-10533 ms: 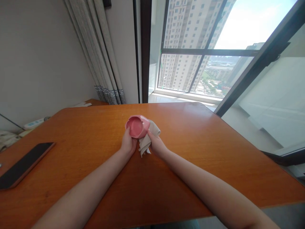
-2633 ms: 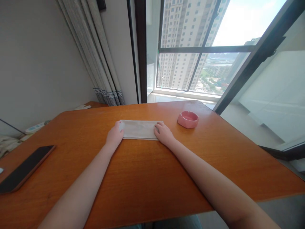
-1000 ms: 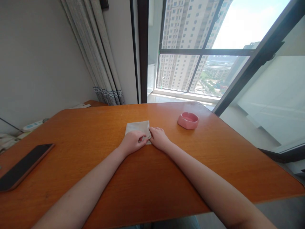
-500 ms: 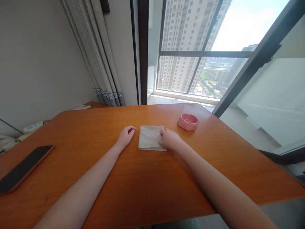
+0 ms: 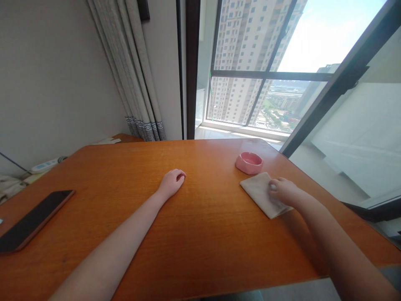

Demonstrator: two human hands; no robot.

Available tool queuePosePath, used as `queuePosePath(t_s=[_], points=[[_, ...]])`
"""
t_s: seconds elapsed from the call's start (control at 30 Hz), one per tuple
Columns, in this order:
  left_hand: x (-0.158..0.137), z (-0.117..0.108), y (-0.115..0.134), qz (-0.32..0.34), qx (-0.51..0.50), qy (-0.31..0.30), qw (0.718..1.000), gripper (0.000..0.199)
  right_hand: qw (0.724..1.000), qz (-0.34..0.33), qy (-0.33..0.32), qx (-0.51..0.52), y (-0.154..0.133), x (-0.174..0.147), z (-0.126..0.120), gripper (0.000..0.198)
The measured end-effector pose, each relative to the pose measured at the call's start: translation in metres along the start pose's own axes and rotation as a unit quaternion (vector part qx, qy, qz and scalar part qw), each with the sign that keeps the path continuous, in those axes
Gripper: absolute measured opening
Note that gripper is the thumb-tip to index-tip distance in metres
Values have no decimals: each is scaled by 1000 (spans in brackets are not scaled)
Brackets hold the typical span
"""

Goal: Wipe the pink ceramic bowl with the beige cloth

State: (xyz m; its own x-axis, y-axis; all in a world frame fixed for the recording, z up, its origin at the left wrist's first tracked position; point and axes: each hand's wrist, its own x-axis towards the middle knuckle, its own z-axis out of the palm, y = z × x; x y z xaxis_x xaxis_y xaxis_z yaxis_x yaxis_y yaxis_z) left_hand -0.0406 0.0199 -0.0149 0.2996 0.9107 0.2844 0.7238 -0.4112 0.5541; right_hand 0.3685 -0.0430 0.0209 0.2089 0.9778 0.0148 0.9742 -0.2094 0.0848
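Note:
A folded off-white cloth [image 5: 258, 193] is pinched at its right part by my right hand [image 5: 282, 191]. It lies at an angle on the right side of the wooden table [image 5: 194, 238], and its near right edge looks slightly raised. My left hand [image 5: 171, 183] rests on the tabletop left of the middle, its fingers curled in loosely and nothing showing in them. Just beyond the cloth sits a pink ashtray-like bowl [image 5: 249, 163] with faceted sides, close to the cloth's far corner.
A dark phone [image 5: 34, 219] lies at the left of the table. Past the left edge is a white power strip [image 5: 44, 165]. A grey curtain [image 5: 138, 75] hangs behind the table, and a glass door and a window [image 5: 244, 100] stand beyond its far and right edges.
My right hand has carried the cloth from the table's middle to the right, near the pink bowl, and the cloth has turned. My left hand stays almost where it was.

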Motion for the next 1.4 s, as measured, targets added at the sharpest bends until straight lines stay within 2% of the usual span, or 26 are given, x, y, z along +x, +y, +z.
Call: queuePosePath(t_s=[0.07,0.1,0.17,0.3,0.37,0.4,0.53,0.7,1.23,1.33,1.4], points=[[0,0,0,4,-1,-3,1000,21,993,-71,82,38,-41,-4,-12,22],[-1,0,1,8,-6,-8,1000,20,983,-112,125,71,-66,-7,-16,22],[-2,0,4,25,-28,-26,999,21,950,-219,157,160,-120,-11,-21,23],[-7,4,15,77,-65,-96,990,22,865,-352,108,341,-214,-18,-7,50],[-9,9,19,98,-61,-101,988,23,822,-379,84,417,-242,-20,4,54],[-10,11,20,103,-57,-92,989,25,809,-384,81,438,-251,-21,10,51],[-10,15,20,106,-31,-76,991,29,788,-401,75,461,-254,-22,19,43],[-9,12,23,118,-14,-80,990,25,795,-400,66,451,-244,-19,16,39],[-10,11,26,113,-27,-88,989,25,802,-411,74,427,-246,-19,21,40],[-10,10,26,117,-25,-87,989,22,817,-434,112,363,-237,-16,10,41],[-10,8,26,114,-25,-93,989,20,832,-432,186,295,-216,-7,-4,41]])
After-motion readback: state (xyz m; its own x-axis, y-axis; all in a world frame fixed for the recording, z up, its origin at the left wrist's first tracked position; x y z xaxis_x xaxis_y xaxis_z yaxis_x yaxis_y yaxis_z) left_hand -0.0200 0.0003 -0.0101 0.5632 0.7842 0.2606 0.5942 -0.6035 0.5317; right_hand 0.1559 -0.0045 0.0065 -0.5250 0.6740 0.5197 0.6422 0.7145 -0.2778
